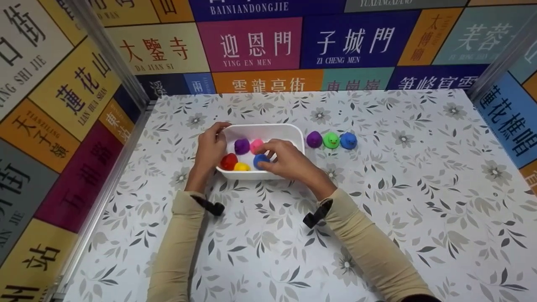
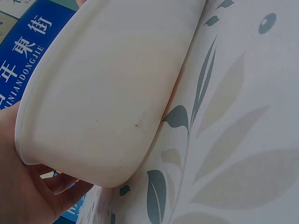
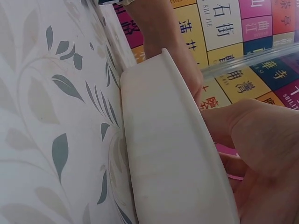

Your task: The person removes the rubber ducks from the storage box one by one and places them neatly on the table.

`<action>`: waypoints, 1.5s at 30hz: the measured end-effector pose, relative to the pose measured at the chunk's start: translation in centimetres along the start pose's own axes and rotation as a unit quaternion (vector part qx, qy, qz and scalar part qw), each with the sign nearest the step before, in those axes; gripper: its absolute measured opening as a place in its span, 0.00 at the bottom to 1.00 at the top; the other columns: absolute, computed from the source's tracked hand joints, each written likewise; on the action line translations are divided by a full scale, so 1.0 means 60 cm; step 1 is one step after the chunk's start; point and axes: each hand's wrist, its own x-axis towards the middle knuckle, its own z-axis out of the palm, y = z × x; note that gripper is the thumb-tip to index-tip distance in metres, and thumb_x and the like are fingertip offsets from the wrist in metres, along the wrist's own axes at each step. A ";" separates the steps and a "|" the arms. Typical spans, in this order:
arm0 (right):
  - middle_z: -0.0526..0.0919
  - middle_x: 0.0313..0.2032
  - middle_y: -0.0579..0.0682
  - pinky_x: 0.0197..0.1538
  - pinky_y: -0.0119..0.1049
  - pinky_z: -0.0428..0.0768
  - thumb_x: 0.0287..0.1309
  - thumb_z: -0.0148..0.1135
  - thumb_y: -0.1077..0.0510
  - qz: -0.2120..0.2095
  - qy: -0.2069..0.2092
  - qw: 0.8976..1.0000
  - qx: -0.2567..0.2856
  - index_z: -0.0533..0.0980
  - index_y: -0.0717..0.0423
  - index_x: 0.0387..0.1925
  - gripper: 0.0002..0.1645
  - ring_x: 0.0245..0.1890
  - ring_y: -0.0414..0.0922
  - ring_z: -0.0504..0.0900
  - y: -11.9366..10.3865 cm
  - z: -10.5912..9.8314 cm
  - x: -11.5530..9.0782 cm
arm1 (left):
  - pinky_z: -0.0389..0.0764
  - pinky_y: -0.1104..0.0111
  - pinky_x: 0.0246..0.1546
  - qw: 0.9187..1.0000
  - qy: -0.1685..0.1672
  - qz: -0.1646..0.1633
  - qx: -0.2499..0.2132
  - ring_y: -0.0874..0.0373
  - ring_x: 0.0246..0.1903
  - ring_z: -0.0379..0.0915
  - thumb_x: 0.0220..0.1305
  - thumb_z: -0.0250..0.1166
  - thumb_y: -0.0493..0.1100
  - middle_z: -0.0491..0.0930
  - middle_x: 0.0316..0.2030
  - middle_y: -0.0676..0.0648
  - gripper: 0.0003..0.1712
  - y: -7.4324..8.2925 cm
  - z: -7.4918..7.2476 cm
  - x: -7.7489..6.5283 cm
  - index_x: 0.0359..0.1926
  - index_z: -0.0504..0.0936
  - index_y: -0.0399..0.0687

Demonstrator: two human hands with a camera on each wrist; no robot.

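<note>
A white plastic tub (image 1: 251,175) stands on the table with small rubber ducks in it. My left hand (image 1: 210,147) grips the tub's left end, its fingers curled round the rim; the left wrist view shows them at the tub's corner. Reaching over the right side, my right hand (image 1: 288,159) pinches a blue rubber duck (image 1: 259,161) between thumb and fingers inside the tub. Around it lie a purple duck (image 1: 242,146), a pink duck (image 1: 255,145), a red duck (image 1: 229,162) and a yellow duck (image 1: 242,167). In the right wrist view the tub wall hides the ducks.
Right of the tub, a purple duck (image 1: 314,139), a green duck (image 1: 331,140) and a blue duck (image 1: 348,141) stand in a row. A leaf-patterned cloth (image 1: 419,188) covers the table. Panels with printed characters (image 1: 251,44) rise behind and at both sides.
</note>
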 end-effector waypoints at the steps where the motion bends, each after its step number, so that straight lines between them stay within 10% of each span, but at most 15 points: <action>1: 0.90 0.54 0.55 0.59 0.50 0.85 0.66 0.74 0.59 0.003 -0.002 1.000 -0.001 0.86 0.58 0.59 0.20 0.51 0.54 0.88 0.000 0.000 0.000 | 0.79 0.57 0.60 1.000 -0.001 -0.003 0.001 0.50 0.50 0.78 0.79 0.50 0.36 0.87 0.58 0.44 0.24 0.000 0.000 0.000 0.66 0.84 0.49; 26: 0.92 0.44 0.54 0.52 0.43 0.87 0.63 0.74 0.63 0.082 0.030 0.996 0.004 0.87 0.59 0.49 0.13 0.46 0.50 0.90 -0.004 0.010 0.006 | 0.79 0.56 0.59 1.000 0.013 0.009 0.023 0.49 0.48 0.79 0.78 0.50 0.35 0.87 0.56 0.43 0.24 -0.001 0.002 0.001 0.64 0.85 0.51; 45: 0.92 0.47 0.52 0.49 0.41 0.90 0.67 0.75 0.56 -0.006 0.157 0.986 0.062 0.86 0.57 0.52 0.14 0.44 0.46 0.90 0.003 0.001 -0.012 | 0.77 0.60 0.50 0.999 0.015 0.026 0.026 0.49 0.42 0.77 0.77 0.51 0.35 0.88 0.54 0.42 0.23 -0.005 0.000 0.002 0.64 0.85 0.50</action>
